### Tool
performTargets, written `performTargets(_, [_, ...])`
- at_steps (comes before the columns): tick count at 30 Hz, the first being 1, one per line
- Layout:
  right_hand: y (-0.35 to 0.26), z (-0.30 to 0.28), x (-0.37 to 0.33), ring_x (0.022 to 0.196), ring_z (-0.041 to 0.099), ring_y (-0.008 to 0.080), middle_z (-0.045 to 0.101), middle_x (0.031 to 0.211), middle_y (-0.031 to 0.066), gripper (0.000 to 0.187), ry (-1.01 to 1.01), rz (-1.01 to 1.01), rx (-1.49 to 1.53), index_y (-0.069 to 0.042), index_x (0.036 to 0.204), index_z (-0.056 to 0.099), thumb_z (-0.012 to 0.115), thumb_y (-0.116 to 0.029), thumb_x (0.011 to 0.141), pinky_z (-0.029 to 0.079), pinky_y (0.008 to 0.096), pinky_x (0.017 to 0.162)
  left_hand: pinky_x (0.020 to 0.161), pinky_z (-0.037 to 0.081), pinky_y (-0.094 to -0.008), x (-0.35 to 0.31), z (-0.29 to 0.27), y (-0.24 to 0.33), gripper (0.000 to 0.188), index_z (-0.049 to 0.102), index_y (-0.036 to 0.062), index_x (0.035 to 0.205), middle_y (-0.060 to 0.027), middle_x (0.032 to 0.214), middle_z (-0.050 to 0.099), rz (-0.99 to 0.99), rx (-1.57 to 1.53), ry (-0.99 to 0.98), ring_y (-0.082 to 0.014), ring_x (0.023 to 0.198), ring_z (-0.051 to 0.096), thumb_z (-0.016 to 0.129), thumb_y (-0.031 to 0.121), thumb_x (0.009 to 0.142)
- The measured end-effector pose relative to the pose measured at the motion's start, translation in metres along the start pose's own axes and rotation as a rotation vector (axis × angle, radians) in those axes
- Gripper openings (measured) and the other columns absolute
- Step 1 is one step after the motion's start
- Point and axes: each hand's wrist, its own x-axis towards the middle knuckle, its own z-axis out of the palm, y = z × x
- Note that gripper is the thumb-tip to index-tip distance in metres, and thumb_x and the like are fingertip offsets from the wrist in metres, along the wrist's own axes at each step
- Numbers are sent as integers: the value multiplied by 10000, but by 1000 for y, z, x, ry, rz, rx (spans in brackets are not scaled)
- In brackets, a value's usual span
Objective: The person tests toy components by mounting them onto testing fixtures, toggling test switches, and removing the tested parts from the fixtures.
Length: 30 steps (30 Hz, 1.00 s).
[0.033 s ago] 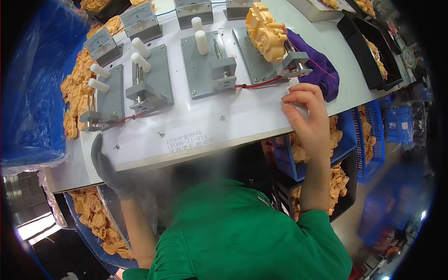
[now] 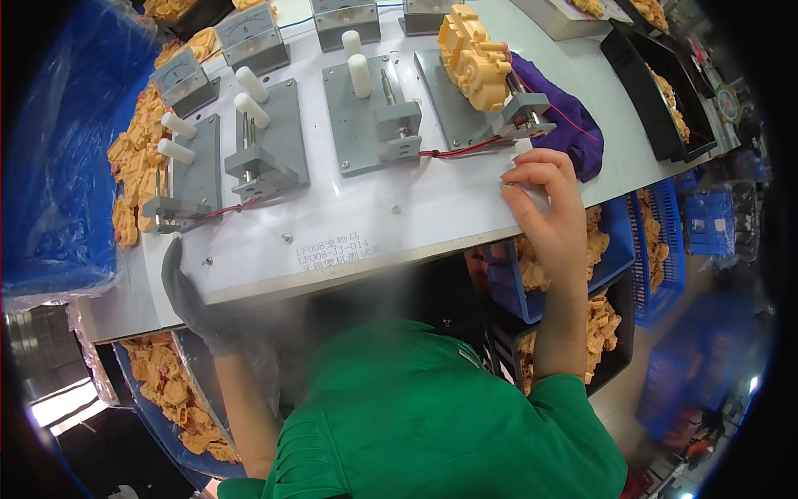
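Observation:
My left hand (image 2: pixel 195 299), in a grey glove, lies along the left front edge of the white board (image 2: pixel 449 204) with its fingers stretched out. Bare and loosely bent, my right hand (image 2: pixel 544 195) rests at the board's right front edge, thumb and fingertips a little apart and nothing visible between them. Just beyond it is the rightmost grey test fixture (image 2: pixel 453 116), bearing a yellow plastic gearbox (image 2: pixel 474 62). Three more grey fixtures with white pegs stand to the left: one in the middle (image 2: pixel 357 125), one left of it (image 2: pixel 283 137) and one far left (image 2: pixel 195 170). No gearbox sits on those three.
Analog panel meters (image 2: pixel 249 37) line the back. Yellow gearboxes (image 2: pixel 137 166) are heaped at left beside blue plastic sheeting (image 2: pixel 66 150). A purple cloth (image 2: pixel 565 125) lies at right, near a black tray (image 2: pixel 636 83). Below the table are filled crates, including a blue one (image 2: pixel 619 258).

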Motion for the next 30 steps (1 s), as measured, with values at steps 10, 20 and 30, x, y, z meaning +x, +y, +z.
performTargets(10, [5, -1, -3, 1050, 572, 199, 581, 1153, 95, 189, -16, -38, -68, -38, 956, 647, 762, -61, 809, 459, 317, 925, 1115, 382, -408, -1, 4, 3, 549, 497, -91, 1375, -184, 1386, 524, -43, -93, 0, -270, 1287, 501, 381, 342, 1056])
performTargets(20, [5, 2, -4, 1033, 571, 219, 611, 1131, 74, 292, 61, -63, -7, -60, 1047, 663, 794, -69, 787, 481, 318, 891, 1119, 373, -408, 2, 0, 6, 472, 505, -79, 1378, -179, 1394, 530, 4, -17, -16, -274, 1290, 502, 415, 236, 1037])
performTargets(30, [-1, 0, 3, 1017, 567, 262, 633, 1106, 89, 364, 70, -135, -70, -39, 1113, 646, 790, -95, 783, 470, 358, 893, 1176, 367, -435, 97, 28, 172, 452, 468, -59, 1412, -208, 1400, 558, 630, 68, -332, -307, 1358, 503, 508, 83, 984])
